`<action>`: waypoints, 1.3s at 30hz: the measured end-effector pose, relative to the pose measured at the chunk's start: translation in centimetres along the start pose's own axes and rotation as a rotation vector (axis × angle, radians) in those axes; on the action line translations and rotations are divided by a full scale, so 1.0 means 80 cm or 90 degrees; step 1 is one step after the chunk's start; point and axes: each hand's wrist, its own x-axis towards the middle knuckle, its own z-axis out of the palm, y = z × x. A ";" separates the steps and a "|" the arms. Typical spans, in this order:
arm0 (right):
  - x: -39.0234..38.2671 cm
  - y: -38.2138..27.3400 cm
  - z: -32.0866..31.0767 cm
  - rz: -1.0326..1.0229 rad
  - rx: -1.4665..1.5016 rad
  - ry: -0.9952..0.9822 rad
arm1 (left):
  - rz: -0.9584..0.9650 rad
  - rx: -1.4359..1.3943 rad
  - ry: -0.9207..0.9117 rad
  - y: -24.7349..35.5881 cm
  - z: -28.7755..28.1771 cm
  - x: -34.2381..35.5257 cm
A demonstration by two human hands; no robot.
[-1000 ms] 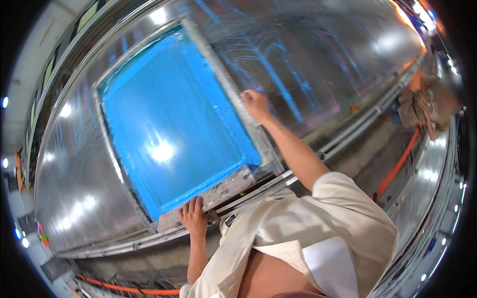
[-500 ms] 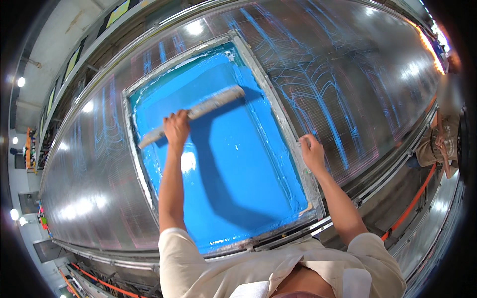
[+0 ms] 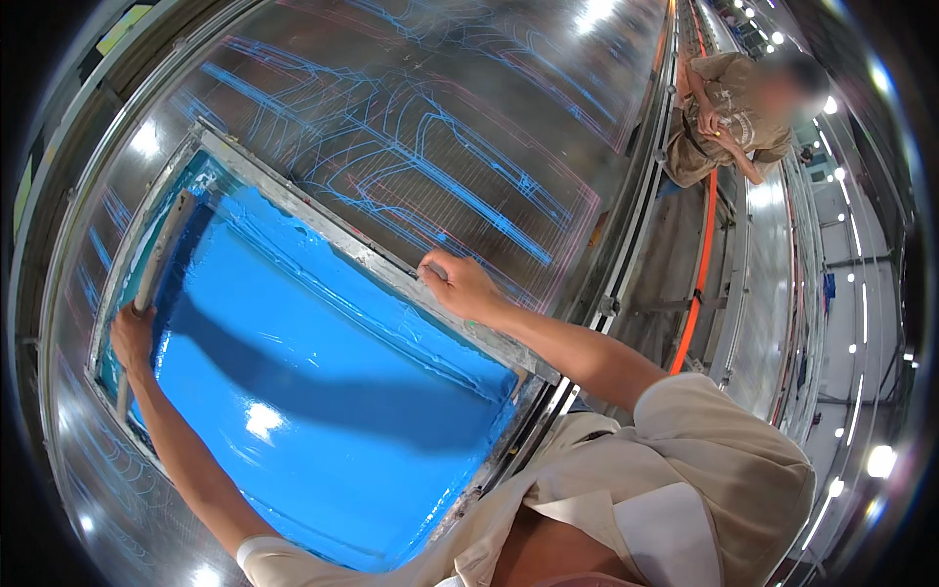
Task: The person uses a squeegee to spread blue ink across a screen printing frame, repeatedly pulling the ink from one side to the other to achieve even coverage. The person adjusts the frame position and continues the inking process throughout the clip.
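Note:
A metal screen frame [image 3: 323, 220] lies on the long printing surface, its bed coated with glossy blue paint [image 3: 323, 391]. My left hand [image 3: 132, 336] grips a long pale squeegee [image 3: 168, 245] lying along the screen's far left end, where a teal margin shows. My right hand [image 3: 452, 284] has curled fingers on the frame's long right edge, with my forearm stretching over the near right corner.
The metal table [image 3: 587, 88] carries blue and pink line patterns beside the screen. Rails [image 3: 641, 225] and an orange strip [image 3: 708, 254] run along its side. A co-worker [image 3: 724, 122] in a brown shirt stands at the upper right, both hands near their middle.
My left hand and the squeegee went from the screen's near edge, across the blue paint, to its far end. My right hand stayed at the frame's side. The view has turned rightward.

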 end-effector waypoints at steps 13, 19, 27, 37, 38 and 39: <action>0.012 0.008 0.006 -0.066 0.078 -0.002 | 0.094 -0.106 0.069 0.179 -0.057 -0.437; 0.027 0.040 0.016 -0.122 0.151 0.009 | 0.055 -0.163 -0.056 0.315 -0.116 -0.679; 0.039 0.041 0.041 -0.094 0.131 0.030 | 0.015 -0.160 -0.046 0.337 -0.145 -0.705; -0.036 -0.041 -0.046 -0.214 0.079 0.085 | -0.068 -0.190 0.043 0.325 -0.191 -0.718; -0.053 -0.074 -0.070 -0.194 0.081 0.042 | -0.070 -0.202 0.041 0.319 -0.201 -0.720; -0.060 -0.097 -0.094 -0.186 0.088 0.020 | -0.059 -0.215 0.061 0.321 -0.208 -0.709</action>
